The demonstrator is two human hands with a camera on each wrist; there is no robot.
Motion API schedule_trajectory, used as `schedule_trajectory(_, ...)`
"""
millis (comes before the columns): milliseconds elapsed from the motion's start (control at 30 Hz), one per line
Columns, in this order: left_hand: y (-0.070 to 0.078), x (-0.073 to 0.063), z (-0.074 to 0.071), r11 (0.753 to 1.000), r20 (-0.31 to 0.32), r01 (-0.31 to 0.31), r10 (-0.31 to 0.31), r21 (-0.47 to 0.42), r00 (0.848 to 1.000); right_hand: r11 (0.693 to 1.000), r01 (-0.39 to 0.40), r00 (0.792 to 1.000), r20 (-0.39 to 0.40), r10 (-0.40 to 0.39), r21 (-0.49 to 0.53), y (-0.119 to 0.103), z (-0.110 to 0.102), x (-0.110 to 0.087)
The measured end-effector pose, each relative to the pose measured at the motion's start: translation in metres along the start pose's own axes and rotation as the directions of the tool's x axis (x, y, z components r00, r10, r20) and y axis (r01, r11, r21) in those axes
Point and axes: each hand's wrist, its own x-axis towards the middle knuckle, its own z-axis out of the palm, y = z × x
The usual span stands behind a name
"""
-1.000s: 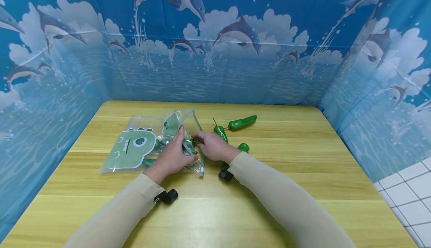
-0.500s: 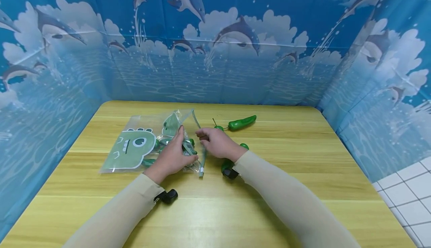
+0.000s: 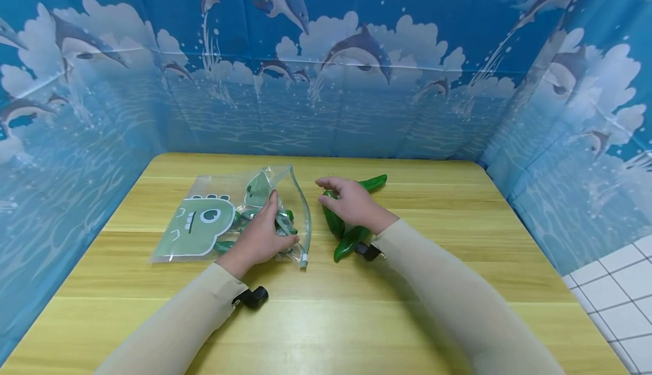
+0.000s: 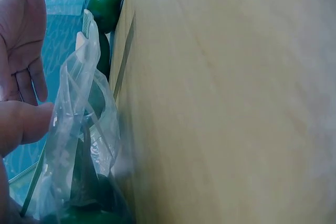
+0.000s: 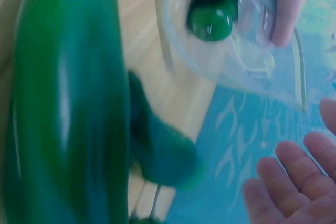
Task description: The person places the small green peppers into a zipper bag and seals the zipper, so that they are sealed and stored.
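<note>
My left hand holds the mouth of a clear zip bag printed with a green cartoon dinosaur. Inside the bag lie green peppers, partly hidden by the hand and the print. My right hand hovers over loose green peppers to the right of the bag, its fingers relaxed and nothing in them. One pepper lies below its fingers, another by the wrist, and a third behind the hand. Close up in the right wrist view, a large pepper fills the left side.
The wooden table carries the bag and peppers. A blue dolphin-print curtain encloses its back and sides. White floor tiles show at the lower right. Each wrist bears a small black camera.
My right hand has drawn away from the bag's mouth, moving right to above the loose peppers. My left hand stays on the bag.
</note>
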Motion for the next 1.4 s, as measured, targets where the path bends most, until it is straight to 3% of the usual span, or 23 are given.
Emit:
schedule_trajectory(200, 0.001, 0.000, 0.000, 1.000, -0.009, -0.008, 0.008, 0.009, 1.000, 0.997, -0.076, 0.997, 0.016, 0.076, -0.019, 0.009, -0.018, -0.003)
schedule_trajectory(867, 0.000, 0.001, 0.001, 1.000, -0.011, -0.005, 0.005, 0.010, 1.000, 0.994, -0.095, 0.994, 0.053, 0.098, -0.055, 0.071, -0.053, 0.004)
schedule_trajectory(1400, 0.001, 0.000, 0.002, 1.000, -0.008, 0.004, -0.003, 0.027, 1.000, 0.983, -0.169, 0.983, 0.066, 0.174, -0.069, 0.104, -0.065, 0.010)
